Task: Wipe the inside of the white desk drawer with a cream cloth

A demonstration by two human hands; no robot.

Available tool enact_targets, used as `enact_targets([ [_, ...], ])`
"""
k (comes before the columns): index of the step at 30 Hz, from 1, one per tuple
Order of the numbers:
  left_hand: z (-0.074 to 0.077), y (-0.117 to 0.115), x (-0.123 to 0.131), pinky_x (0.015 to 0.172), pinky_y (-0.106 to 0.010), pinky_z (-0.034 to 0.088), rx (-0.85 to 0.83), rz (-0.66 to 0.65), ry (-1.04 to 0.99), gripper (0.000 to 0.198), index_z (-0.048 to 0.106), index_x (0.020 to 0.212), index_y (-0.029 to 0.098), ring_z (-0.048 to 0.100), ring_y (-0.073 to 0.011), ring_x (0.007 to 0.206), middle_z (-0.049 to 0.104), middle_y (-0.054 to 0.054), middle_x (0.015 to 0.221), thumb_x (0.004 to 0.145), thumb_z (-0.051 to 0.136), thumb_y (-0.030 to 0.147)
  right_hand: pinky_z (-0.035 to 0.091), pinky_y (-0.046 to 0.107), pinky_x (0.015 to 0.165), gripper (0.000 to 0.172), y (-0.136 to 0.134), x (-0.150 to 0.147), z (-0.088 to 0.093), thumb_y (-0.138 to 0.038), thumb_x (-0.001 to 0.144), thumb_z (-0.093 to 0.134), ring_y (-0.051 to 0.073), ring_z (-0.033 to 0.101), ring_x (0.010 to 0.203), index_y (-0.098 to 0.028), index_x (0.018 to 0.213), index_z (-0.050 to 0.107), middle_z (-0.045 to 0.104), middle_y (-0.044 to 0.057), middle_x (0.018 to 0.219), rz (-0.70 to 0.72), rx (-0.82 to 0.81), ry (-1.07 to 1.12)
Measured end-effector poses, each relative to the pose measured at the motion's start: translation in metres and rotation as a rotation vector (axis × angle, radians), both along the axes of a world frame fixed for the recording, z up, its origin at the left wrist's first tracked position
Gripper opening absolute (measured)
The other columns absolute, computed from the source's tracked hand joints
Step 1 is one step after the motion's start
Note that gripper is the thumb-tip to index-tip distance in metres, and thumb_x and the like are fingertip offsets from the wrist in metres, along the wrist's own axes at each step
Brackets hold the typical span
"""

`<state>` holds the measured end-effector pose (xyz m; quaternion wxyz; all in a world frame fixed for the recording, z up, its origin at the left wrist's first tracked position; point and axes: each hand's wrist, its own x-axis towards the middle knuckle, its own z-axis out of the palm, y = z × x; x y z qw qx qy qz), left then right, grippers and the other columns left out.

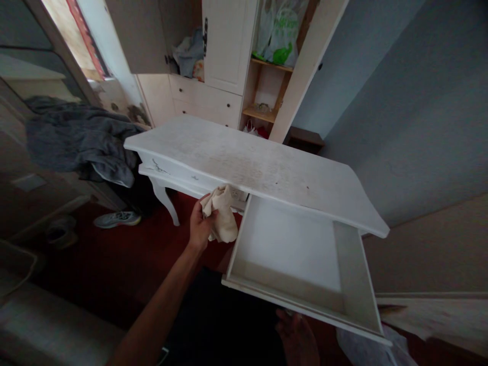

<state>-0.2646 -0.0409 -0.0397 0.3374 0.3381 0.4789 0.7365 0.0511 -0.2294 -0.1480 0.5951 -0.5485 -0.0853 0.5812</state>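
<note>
A cream cloth point(224, 216) is bunched up in my left hand point(200, 223), in front of the white table's front edge. The white table point(244, 157) has dark smudges and a few specks on its top. Its right drawer point(292, 244) is pulled far out, and nothing shows inside it. Below the drawer's front panel is my right hand point(297, 333), dim and partly hidden by the panel, with its fingers near a handle; its grip is unclear.
Behind the table stands a white cabinet point(226, 46) with open doors and plastic bags point(282, 30) on a shelf. Grey clothing point(84, 137) hangs at the left, with a shoe point(117, 219) on the red floor. A pale plastic bag point(371, 345) lies at the lower right.
</note>
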Motion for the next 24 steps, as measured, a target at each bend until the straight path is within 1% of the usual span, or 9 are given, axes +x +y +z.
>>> enact_targets([
  [3,-0.011,0.018,0.009,0.093,-0.036,0.052,0.013,0.021,-0.126,0.049,0.063,0.113,0.023,0.066,-0.0229,0.103,0.072,-0.005,0.113,0.067,0.078,0.026,0.061,0.038,0.063,0.040,-0.003,0.009,-0.005,-0.047,0.053,0.096,0.029,0.077,0.080,-0.024,0.078,0.075,0.080,0.005,0.083,0.068,0.036,-0.018],
  [5,-0.018,0.029,0.018,0.091,-0.036,0.052,0.025,-0.047,-0.150,0.048,0.062,0.110,0.022,0.066,-0.0227,0.099,0.072,-0.005,0.108,0.065,0.078,0.025,0.060,0.039,0.066,0.037,-0.004,0.013,-0.002,-0.047,0.060,0.093,0.028,0.077,0.082,-0.024,0.082,0.075,0.080,0.005,0.086,0.111,0.052,-0.043],
  [8,-0.023,0.043,0.034,0.094,-0.037,0.049,0.057,-0.205,-0.131,0.045,0.060,0.108,0.023,0.064,-0.0227,0.100,0.070,-0.003,0.106,0.065,0.075,0.020,0.059,0.040,0.068,0.034,-0.004,0.013,0.006,-0.049,0.065,0.090,0.026,0.075,0.078,-0.025,0.084,0.075,0.079,0.005,0.085,0.138,0.056,-0.057],
  [11,-0.023,0.057,0.043,0.101,-0.038,0.045,0.067,-0.294,-0.115,0.045,0.060,0.106,0.023,0.061,-0.0226,0.106,0.068,-0.003,0.106,0.064,0.070,0.014,0.058,0.042,0.071,0.031,-0.003,0.009,0.012,-0.052,0.069,0.087,0.024,0.073,0.075,-0.027,0.082,0.075,0.079,0.004,0.083,0.165,0.048,-0.048],
  [14,-0.021,0.063,0.042,0.105,-0.039,0.041,0.049,-0.367,-0.155,0.047,0.061,0.109,0.024,0.060,-0.0242,0.113,0.068,-0.003,0.112,0.063,0.068,0.015,0.057,0.042,0.072,0.030,-0.002,0.005,0.015,-0.057,0.070,0.084,0.022,0.071,0.072,-0.031,0.078,0.074,0.077,0.001,0.079,0.167,0.038,-0.050],
  [17,-0.022,0.051,0.036,0.099,-0.039,0.045,-0.024,-0.505,-0.212,0.046,0.062,0.116,0.024,0.062,-0.0248,0.107,0.071,-0.003,0.111,0.070,0.066,0.023,0.056,0.047,0.071,0.029,0.000,0.002,0.018,-0.059,0.068,0.084,0.025,0.070,0.072,-0.034,0.076,0.074,0.075,0.001,0.077,0.160,0.030,-0.086],
  [19,-0.026,0.036,0.034,0.091,-0.037,0.047,-0.069,-0.532,-0.226,0.042,0.064,0.113,0.023,0.064,-0.0237,0.098,0.071,-0.003,0.103,0.072,0.068,0.029,0.055,0.052,0.071,0.026,0.001,-0.001,0.021,-0.058,0.068,0.083,0.029,0.070,0.075,-0.035,0.077,0.074,0.074,0.003,0.079,0.148,0.027,-0.105],
  [22,-0.036,0.010,0.033,0.076,-0.032,0.046,-0.113,-0.512,-0.278,0.032,0.066,0.092,0.020,0.061,-0.0203,0.081,0.068,-0.001,0.085,0.062,0.072,0.030,0.054,0.055,0.072,0.027,0.002,-0.005,0.024,-0.059,0.066,0.083,0.032,0.069,0.077,-0.037,0.078,0.074,0.074,0.004,0.080,0.129,0.021,-0.104],
  [24,-0.044,-0.007,0.033,0.066,-0.030,0.042,-0.140,-0.515,-0.336,0.025,0.064,0.081,0.019,0.055,-0.0179,0.071,0.062,0.000,0.074,0.058,0.068,0.029,0.054,0.052,0.071,0.033,0.003,-0.008,0.026,-0.061,0.061,0.086,0.029,0.068,0.076,-0.035,0.077,0.074,0.074,0.004,0.079,0.106,0.010,-0.100],
])
